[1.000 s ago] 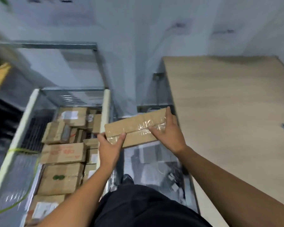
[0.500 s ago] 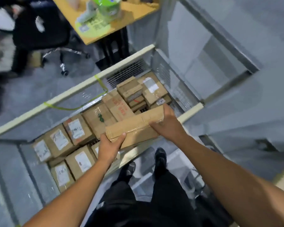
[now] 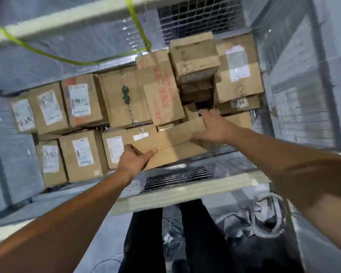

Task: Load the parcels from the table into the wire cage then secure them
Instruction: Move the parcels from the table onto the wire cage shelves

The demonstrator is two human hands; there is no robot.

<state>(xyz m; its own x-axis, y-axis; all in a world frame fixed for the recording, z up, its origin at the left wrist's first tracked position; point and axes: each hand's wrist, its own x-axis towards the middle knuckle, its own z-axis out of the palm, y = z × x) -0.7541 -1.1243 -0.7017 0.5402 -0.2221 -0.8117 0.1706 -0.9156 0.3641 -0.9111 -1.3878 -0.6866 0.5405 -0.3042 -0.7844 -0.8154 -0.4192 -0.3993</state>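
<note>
Flat parcel (image 3: 171, 137), one, in two-hand grip, left hand (image 3: 135, 159), right hand (image 3: 211, 128), over roughly twelve boxes (image 3: 83, 154)

Cool, flat, rather dim indoor light; shadows soft, darkest in gaps between the stacked parcels (image 3: 114, 107); small glints on the plastic sheeting (image 3: 114, 34); motion blur softens everything, worst on the rails of the wire cage (image 3: 185, 196) and the held parcel (image 3: 165, 138); labels (image 3: 79, 99) smear unreadable; wide-angle bending curves the edges; floor (image 3: 244, 223) murky.

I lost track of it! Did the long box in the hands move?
Yes. The long box moved from outside the wire cage, over its near rail, down among the stacked parcels inside.
</note>
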